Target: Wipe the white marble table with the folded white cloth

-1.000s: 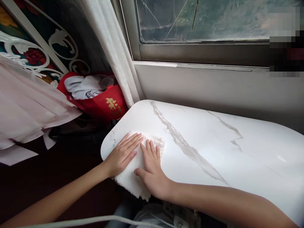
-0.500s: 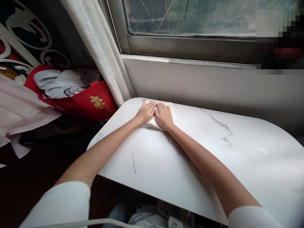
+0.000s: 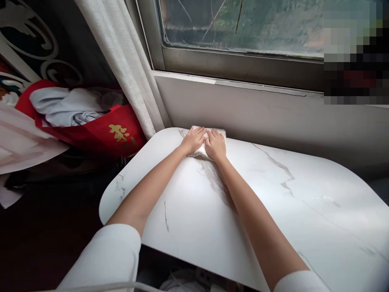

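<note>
A white cloth (image 3: 201,152) lies near the far edge of a white table (image 3: 188,198) with grey marble-like veins. Pressed down on its left part is my left hand (image 3: 193,140), fingers stretched out and flat. My right hand (image 3: 215,145) rests on the right part in the same way, its fingers pointing toward the wall. The two thumbs come close together over the middle of the cloth. Part of the cloth is hidden beneath both palms; its front edge and right corner show.
Behind the table rise a grey wall (image 3: 243,111) and a window frame (image 3: 243,67). A pale curtain (image 3: 121,61) hangs at the left. Beyond the left edge is a red bag (image 3: 91,138) with grey fabric (image 3: 67,105) in it. A pale cable (image 3: 121,286) crosses the bottom.
Both hands and the cloth have shifted slightly to the right along the far side of the table. My view has also moved a little.
</note>
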`<control>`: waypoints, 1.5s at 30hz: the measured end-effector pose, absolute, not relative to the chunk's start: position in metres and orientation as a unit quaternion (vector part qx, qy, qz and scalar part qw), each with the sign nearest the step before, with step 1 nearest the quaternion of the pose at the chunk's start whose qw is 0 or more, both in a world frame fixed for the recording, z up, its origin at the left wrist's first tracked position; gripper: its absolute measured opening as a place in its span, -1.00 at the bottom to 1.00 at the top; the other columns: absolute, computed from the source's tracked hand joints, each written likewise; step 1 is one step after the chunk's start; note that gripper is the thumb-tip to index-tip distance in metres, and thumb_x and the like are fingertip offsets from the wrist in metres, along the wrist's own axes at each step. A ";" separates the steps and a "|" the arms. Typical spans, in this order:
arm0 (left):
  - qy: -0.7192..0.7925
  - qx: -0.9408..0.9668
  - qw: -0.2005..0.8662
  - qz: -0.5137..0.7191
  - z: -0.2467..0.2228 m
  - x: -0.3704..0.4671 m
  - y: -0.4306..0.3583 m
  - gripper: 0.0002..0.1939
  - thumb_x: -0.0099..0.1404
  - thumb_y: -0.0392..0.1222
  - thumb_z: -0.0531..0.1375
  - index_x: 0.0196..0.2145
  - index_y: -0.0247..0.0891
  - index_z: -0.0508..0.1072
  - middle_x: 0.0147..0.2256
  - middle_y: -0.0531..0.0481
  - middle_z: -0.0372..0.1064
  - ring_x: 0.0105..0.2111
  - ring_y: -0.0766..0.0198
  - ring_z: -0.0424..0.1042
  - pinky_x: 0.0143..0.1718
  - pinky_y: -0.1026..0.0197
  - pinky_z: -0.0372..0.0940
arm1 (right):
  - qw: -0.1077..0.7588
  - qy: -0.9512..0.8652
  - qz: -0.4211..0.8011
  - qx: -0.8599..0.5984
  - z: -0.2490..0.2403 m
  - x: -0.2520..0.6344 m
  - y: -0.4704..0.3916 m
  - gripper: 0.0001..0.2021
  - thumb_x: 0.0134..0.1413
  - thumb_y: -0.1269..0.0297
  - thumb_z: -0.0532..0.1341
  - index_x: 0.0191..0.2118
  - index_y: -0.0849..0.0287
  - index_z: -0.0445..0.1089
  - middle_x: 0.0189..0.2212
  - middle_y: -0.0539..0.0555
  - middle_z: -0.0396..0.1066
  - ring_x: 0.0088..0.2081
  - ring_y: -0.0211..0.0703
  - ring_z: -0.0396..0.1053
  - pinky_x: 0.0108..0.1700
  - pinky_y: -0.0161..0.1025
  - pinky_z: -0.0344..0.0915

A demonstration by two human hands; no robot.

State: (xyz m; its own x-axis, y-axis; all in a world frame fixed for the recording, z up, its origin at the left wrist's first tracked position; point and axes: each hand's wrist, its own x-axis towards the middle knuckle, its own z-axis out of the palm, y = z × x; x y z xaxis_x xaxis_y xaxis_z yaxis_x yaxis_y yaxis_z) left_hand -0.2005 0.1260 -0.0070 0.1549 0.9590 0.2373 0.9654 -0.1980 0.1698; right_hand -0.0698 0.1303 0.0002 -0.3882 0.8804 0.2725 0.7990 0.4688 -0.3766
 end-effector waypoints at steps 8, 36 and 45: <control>-0.622 -0.766 0.021 -0.160 -0.005 -0.171 0.045 -0.51 0.39 -0.23 -0.16 0.22 -0.41 0.13 0.25 -0.17 0.03 0.26 0.18 -0.04 0.28 0.00 -0.23 | 0.212 -0.846 0.121 -0.474 0.001 -0.035 0.060 -0.50 0.23 0.28 -0.08 0.25 0.33 0.10 0.28 0.25 -0.01 0.30 -0.05 -0.13 0.28 -0.04 -0.24; -0.608 -0.780 -0.003 -0.147 -0.003 -0.097 0.062 -0.49 0.36 -0.25 -0.17 0.23 -0.40 0.11 0.26 -0.18 0.00 0.27 0.13 -0.06 0.28 -0.05 -0.25 | 0.187 -0.852 0.088 -0.482 -0.002 0.035 0.076 -0.49 0.26 0.28 -0.15 0.27 0.31 0.04 0.28 0.16 0.00 0.30 -0.12 -0.12 0.29 -0.05 -0.24; -0.619 -0.769 -0.005 -0.160 -0.004 -0.085 0.145 -0.52 0.38 -0.24 -0.15 0.20 -0.37 0.16 0.24 -0.15 0.04 0.26 0.17 -0.03 0.28 -0.04 -0.26 | 0.200 -0.827 0.021 -0.525 -0.005 0.039 0.153 -0.52 0.22 0.37 -0.12 0.22 0.33 0.15 0.24 0.25 0.10 0.26 -0.01 -0.01 0.24 -0.07 -0.12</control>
